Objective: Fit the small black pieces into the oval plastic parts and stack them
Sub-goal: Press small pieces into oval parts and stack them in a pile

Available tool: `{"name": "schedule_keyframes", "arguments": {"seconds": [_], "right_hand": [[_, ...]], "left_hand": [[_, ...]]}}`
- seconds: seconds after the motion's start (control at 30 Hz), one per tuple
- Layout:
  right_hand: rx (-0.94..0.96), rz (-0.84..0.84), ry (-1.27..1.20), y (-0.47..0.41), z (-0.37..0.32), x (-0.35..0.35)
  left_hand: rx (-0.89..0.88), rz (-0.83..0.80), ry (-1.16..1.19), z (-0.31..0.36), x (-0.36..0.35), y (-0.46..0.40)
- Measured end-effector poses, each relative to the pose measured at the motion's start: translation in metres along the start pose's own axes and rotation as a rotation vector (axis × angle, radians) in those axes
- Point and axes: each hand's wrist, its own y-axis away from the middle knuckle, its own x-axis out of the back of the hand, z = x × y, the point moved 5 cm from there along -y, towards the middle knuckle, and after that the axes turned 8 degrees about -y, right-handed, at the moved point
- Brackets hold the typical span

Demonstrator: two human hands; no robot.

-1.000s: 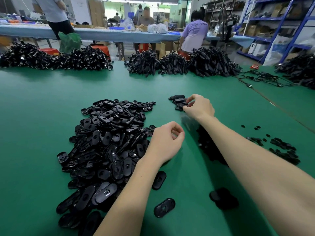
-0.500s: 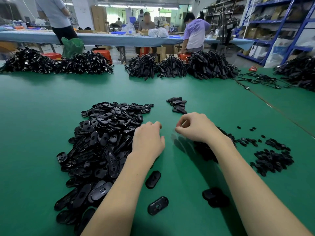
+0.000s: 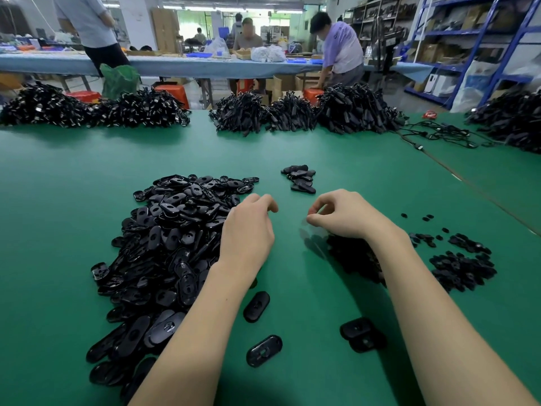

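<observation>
Your left hand (image 3: 248, 232) hovers at the right edge of the big heap of oval plastic parts (image 3: 164, 247), fingers loosely curled downward with nothing visibly held; the fingertips point away from you, so the far side of them is hidden. Your right hand (image 3: 342, 213) sits just across a strip of bare green table (image 3: 58, 186), thumb and forefinger drawn together as if pinching something, but whatever lies between them is too small and blurred to make out, perhaps one of the small pieces.

The right wrist and forearm cover much of a dark pile directly beneath them. To their right, the small black pieces (image 3: 459, 268) lie in a loose scatter. Beyond both hands, a short stack of finished ovals (image 3: 300, 178) rests alone. Nearer you, two single ovals (image 3: 257, 306) (image 3: 264, 350) lie apart on the cloth, and a pair of overlapping ovals (image 3: 361, 335) sits beside your right forearm. The heap's near edge is cut off behind your left forearm.
</observation>
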Motion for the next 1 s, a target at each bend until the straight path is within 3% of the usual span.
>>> {"name": "schedule_keyframes", "arguments": {"seconds": [0.13, 0.33, 0.47, 1.0], "right_hand": [[-0.056, -0.01, 0.09, 0.003, 0.008, 0.009], [-0.155, -0.032, 0.284, 0.008, 0.014, 0.014], [-0.166, -0.059, 0.305, 0.009, 0.012, 0.01], [-0.19, -0.173, 0.344, 0.016, 0.002, 0.006]], "left_hand": [[0.106, 0.002, 0.264, -0.004, -0.004, -0.002], [0.478, -0.226, 0.851, -0.001, -0.03, 0.005], [0.634, -0.265, 1.126, 0.002, -0.039, 0.008], [0.62, -0.277, 1.149, -0.002, -0.035, 0.011]]}}
